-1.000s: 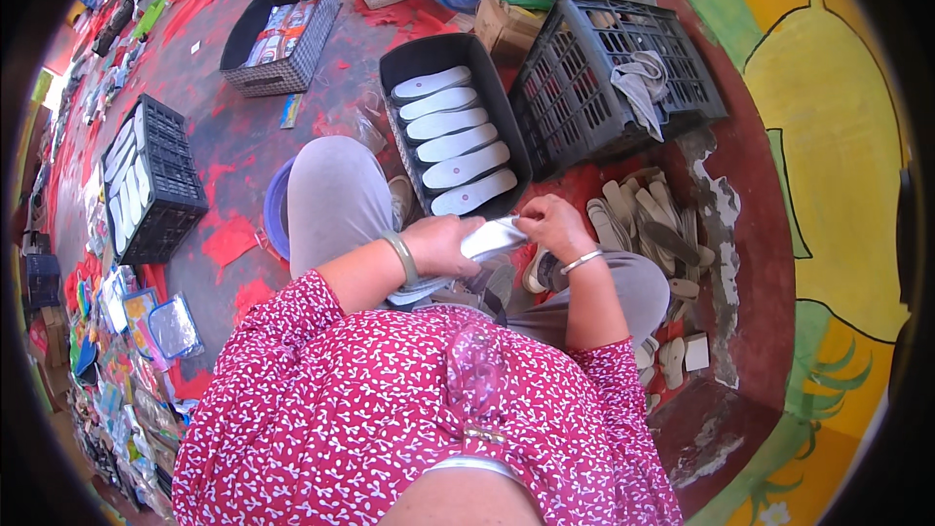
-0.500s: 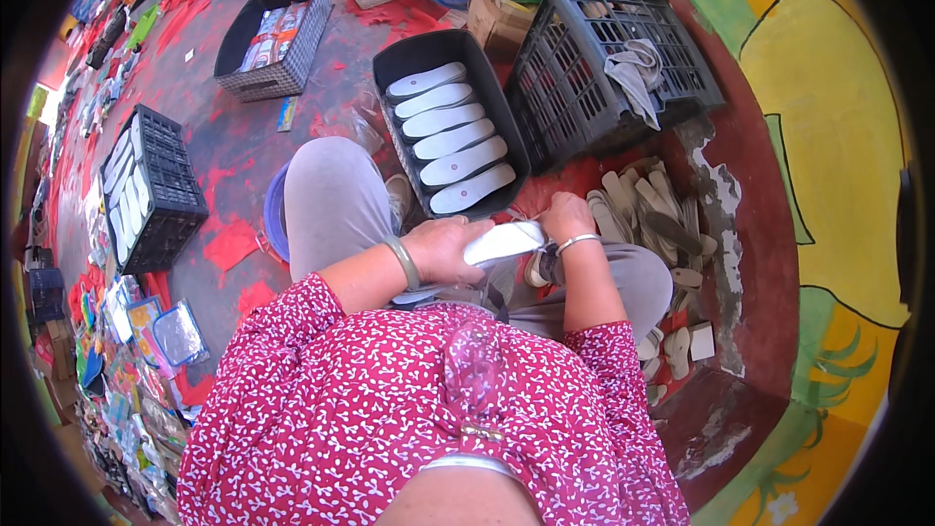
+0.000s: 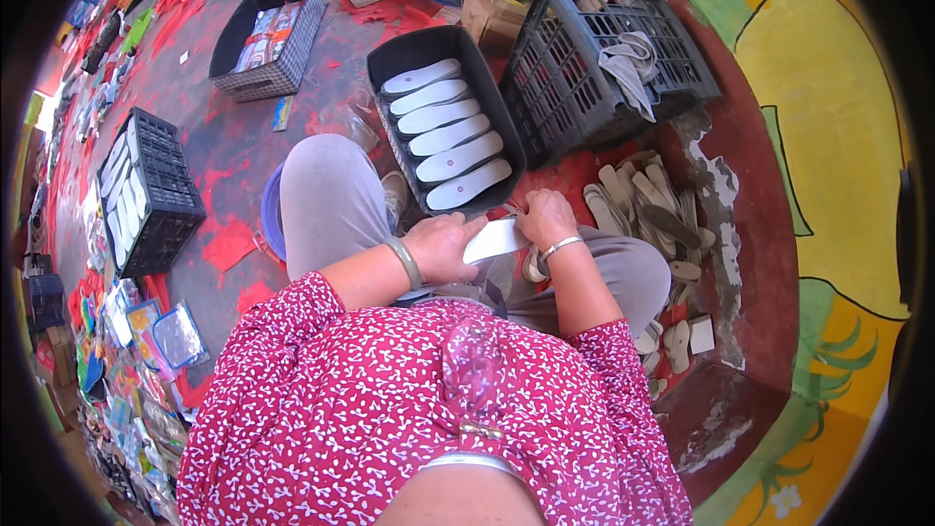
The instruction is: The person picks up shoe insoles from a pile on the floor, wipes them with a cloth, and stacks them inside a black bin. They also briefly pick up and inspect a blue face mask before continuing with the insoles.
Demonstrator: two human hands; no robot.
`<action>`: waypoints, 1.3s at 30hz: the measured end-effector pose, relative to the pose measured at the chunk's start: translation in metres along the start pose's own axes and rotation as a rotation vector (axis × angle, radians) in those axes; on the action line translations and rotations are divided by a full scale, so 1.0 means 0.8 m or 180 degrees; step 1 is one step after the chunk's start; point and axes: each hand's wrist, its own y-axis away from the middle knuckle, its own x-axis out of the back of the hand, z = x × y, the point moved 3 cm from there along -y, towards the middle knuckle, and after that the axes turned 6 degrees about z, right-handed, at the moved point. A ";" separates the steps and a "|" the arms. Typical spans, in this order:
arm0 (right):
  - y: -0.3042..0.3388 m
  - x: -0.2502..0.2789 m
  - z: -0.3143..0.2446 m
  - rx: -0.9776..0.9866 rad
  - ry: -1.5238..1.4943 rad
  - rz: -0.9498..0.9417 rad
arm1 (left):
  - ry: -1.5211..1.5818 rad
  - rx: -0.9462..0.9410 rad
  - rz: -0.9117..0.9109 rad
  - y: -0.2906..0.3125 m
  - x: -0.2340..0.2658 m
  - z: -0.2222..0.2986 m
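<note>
A white shoe sole [image 3: 494,241] lies across my lap between both hands. My left hand [image 3: 441,247] is closed round its left end, the thumb along the upper edge. At the other end, my right hand [image 3: 547,220] is closed over the tip with bent fingers and covers it. Fine thread-like strands show beside the right fingers, too small to make out. Just beyond my hands stands a black bin [image 3: 378,66] holding several white soles [image 3: 446,121] laid side by side in a row.
A large black crate [image 3: 545,127] with a grey cloth [image 3: 633,68] over its side stands right of the bin. Loose beige soles [image 3: 648,205] are piled beside my right knee. At left are another crate of soles [image 3: 175,190] and a patterned basket [image 3: 263,83].
My right hand has moved slightly left, onto the sole's tip, which showed uncovered before. My left hand keeps its hold in nearly the same place.
</note>
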 end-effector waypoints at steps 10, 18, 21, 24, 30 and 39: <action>-0.015 0.019 0.046 -0.0255 -0.0507 0.0230 | 0.4245 0.0650 0.0193 -0.018 0.025 -0.036; -0.024 0.050 -0.010 0.0522 -0.5096 0.0203 | 0.5683 0.0549 -0.0918 -0.007 0.017 -0.022; -0.020 0.057 -0.022 0.0420 -0.5230 -0.0479 | 0.5477 0.0599 -0.1058 -0.007 0.010 -0.020; -0.019 0.059 -0.022 0.0192 -0.4941 -0.0494 | 0.5383 0.0726 -0.1101 -0.007 0.007 -0.019; -0.017 0.056 -0.024 0.0267 -0.4606 -0.0635 | 0.5394 0.0915 -0.1160 -0.016 -0.004 -0.031; -0.010 0.053 -0.025 0.0513 -0.4466 -0.0013 | 0.5328 0.0968 -0.1476 -0.012 -0.011 -0.031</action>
